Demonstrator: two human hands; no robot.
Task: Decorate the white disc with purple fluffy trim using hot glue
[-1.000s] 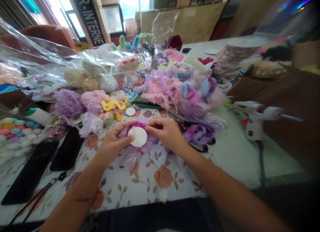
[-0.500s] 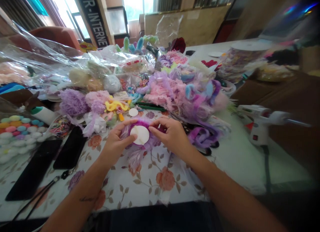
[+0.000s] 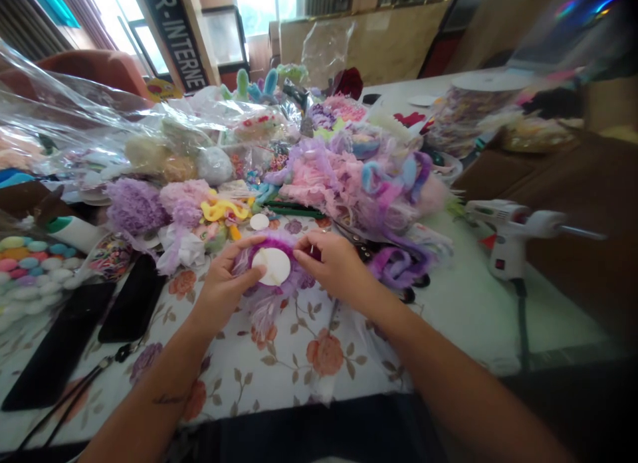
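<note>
While the white disc [image 3: 274, 268] is clamped in the grip of the left hand [image 3: 225, 281] over the surface [image 3: 284, 378], thumb on top, purple fluff [image 3: 276, 243] is pinched beside it by the right hand [image 3: 329, 260], fingers curled.

The bare left arm [image 3: 159, 376] and right arm [image 3: 428, 350] reach in from the near side, slanting toward each other, a small dark tattoo [image 3: 169, 399] on the left one. The left hand [image 3: 224, 280] grips with its thumb on the near side and forefinger stretched farther off. The right hand [image 3: 333, 260] pinches thumb against forefinger, other fingers bent.
</note>
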